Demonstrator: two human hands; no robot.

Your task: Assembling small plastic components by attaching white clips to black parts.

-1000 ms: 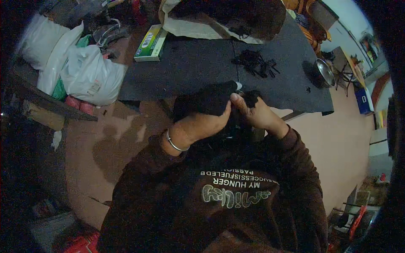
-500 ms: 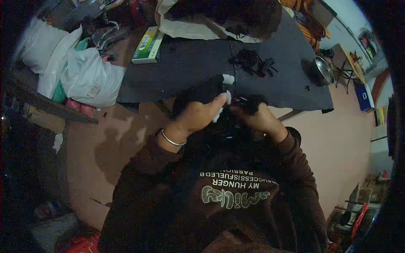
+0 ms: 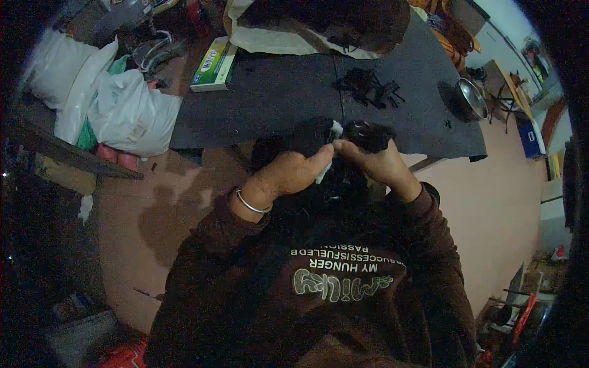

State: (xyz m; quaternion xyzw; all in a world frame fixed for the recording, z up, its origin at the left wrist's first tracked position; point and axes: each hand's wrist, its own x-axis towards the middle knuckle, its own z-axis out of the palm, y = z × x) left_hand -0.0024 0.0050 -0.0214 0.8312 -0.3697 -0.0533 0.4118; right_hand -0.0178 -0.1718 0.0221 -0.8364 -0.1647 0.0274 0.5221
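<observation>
My left hand [image 3: 293, 170], with a silver bangle [image 3: 251, 204] on its wrist, is closed just off the near edge of the table. Its thumb and fingertips pinch beside white material [image 3: 336, 129]; whether this is a wrap on the fingers or a held piece is unclear. Facing it, my right hand [image 3: 383, 164] is closed on a dark, shaggy black bundle [image 3: 368, 135], whose kind I cannot make out. The thumbs of both hands nearly touch. More black material by the left fingers merges into shadow. Farther up the table lies a loose pile of small black pieces [image 3: 367, 87].
A dark grey cloth [image 3: 270, 92] covers the table. On it stand a green-and-white box [image 3: 213, 66], a metal bowl [image 3: 472, 98] at the right edge, and a pale sheet [image 3: 276, 42] with dark fibrous material at the back. White plastic bags [image 3: 132, 113] sit on the left.
Both hands have drawn closer together, their thumbs now meeting. My right hand has turned so that the black bundle shows more above it. The white material stands lower.
</observation>
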